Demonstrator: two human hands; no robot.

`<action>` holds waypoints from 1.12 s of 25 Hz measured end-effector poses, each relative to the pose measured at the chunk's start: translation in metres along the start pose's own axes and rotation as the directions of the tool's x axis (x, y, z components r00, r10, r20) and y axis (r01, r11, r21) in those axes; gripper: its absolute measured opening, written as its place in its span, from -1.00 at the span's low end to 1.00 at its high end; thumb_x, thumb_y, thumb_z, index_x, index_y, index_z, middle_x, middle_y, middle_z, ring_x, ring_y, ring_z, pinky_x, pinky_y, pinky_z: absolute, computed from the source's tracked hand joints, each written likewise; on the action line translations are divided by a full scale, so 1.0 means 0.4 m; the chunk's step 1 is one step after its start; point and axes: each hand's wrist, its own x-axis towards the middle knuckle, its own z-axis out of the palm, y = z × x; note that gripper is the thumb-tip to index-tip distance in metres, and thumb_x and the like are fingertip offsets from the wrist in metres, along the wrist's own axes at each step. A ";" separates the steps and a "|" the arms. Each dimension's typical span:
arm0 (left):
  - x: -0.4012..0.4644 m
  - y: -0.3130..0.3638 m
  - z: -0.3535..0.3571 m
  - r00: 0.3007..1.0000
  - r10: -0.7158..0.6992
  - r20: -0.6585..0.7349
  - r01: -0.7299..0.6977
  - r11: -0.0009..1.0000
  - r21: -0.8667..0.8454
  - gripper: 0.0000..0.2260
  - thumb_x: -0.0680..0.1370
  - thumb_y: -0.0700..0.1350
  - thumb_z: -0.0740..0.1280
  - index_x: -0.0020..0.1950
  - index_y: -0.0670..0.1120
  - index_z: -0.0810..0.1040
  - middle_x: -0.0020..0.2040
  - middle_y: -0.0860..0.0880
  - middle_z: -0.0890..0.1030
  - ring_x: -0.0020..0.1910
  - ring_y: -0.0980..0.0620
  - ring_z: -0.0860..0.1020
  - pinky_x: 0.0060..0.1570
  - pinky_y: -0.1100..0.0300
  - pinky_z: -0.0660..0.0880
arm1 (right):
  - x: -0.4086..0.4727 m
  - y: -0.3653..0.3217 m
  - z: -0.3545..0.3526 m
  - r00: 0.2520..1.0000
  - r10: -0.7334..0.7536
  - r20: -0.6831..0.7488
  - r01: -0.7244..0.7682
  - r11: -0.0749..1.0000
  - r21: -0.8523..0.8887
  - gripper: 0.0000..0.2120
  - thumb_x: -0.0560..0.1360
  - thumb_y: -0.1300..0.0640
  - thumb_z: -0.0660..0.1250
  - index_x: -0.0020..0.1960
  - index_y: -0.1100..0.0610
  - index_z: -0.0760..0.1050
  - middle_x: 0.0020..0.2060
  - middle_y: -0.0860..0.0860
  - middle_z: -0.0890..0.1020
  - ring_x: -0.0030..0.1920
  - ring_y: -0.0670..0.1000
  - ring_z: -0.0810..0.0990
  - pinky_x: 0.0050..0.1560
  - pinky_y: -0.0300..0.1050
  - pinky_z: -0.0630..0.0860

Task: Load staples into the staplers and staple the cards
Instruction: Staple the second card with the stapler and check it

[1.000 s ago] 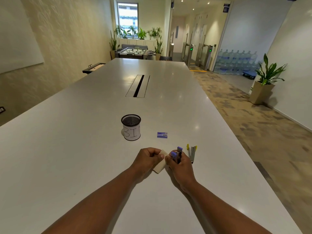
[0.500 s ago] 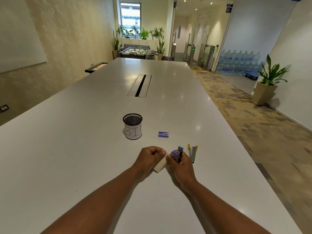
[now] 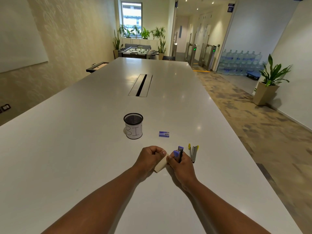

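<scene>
Stapling looks like the step in hand: the right hand (image 3: 181, 163) grips the purple stapler (image 3: 178, 153) against the cream cards (image 3: 161, 165), which the left hand (image 3: 150, 157) pinches just above the table (image 3: 67, 157). Next, seat the cards' edge squarely in the stapler's mouth and squeeze; the yellow stapler (image 3: 193, 152) lies just beside, untouched.

**White table and what sits on it**

The long white table (image 3: 84, 149) carries a mesh cup (image 3: 133, 125) at 12 o'clock, a staple box (image 3: 164, 134) at 1, and a yellow stapler (image 3: 193, 152) at 3.
</scene>
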 end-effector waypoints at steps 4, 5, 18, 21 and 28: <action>0.004 -0.002 -0.004 0.999 -0.019 -0.033 0.019 1.000 -0.002 -0.91 0.58 -0.15 0.44 -0.07 -0.13 0.71 -0.07 -0.16 0.68 -0.08 -0.13 0.62 -0.09 -0.01 0.60 | -0.003 -0.004 -0.001 1.000 -0.022 0.019 0.023 0.998 -0.050 -0.89 0.57 0.05 0.41 -0.09 0.01 0.51 -0.23 -0.05 0.63 -0.23 -0.09 0.60 -0.16 -0.31 0.47; 0.004 -0.003 -0.004 0.999 -0.022 -0.040 0.022 1.000 -0.002 -0.91 0.58 -0.15 0.44 -0.07 -0.14 0.70 -0.07 -0.16 0.69 -0.08 -0.13 0.63 -0.09 -0.01 0.61 | -0.003 -0.006 0.000 0.999 -0.026 0.024 0.028 0.998 -0.065 -0.89 0.58 0.04 0.40 -0.10 0.01 0.50 -0.24 -0.06 0.62 -0.24 -0.11 0.58 -0.19 -0.34 0.45; 0.003 -0.001 -0.017 1.000 -0.010 0.006 0.010 1.000 -0.013 -0.90 0.59 -0.13 0.42 -0.08 -0.10 0.70 -0.11 -0.14 0.69 -0.14 -0.10 0.61 -0.19 0.05 0.56 | -0.007 -0.009 0.001 0.998 -0.038 0.046 0.038 0.999 -0.004 -0.91 0.57 -0.03 0.40 -0.05 -0.03 0.59 -0.24 -0.11 0.65 -0.25 -0.13 0.60 -0.16 -0.29 0.52; 0.002 -0.002 -0.015 0.999 -0.004 0.035 0.005 1.000 -0.019 -0.90 0.59 -0.15 0.43 -0.07 -0.14 0.69 -0.10 -0.18 0.69 -0.15 -0.10 0.63 -0.16 0.03 0.58 | -0.003 -0.013 0.008 0.998 -0.036 0.059 0.040 0.998 -0.057 -0.88 0.59 0.00 0.38 -0.11 -0.02 0.57 -0.26 -0.07 0.64 -0.25 -0.09 0.60 -0.13 -0.21 0.53; 0.009 -0.011 -0.014 1.000 0.009 -0.005 -0.009 1.000 -0.010 -0.90 0.58 -0.14 0.44 -0.12 -0.08 0.70 -0.11 -0.16 0.68 -0.10 -0.13 0.63 -0.08 -0.06 0.60 | 0.010 -0.013 0.003 0.996 0.000 0.087 0.008 0.996 -0.090 -0.87 0.61 0.05 0.34 -0.09 0.05 0.57 -0.23 -0.01 0.65 -0.23 -0.08 0.62 -0.19 -0.28 0.52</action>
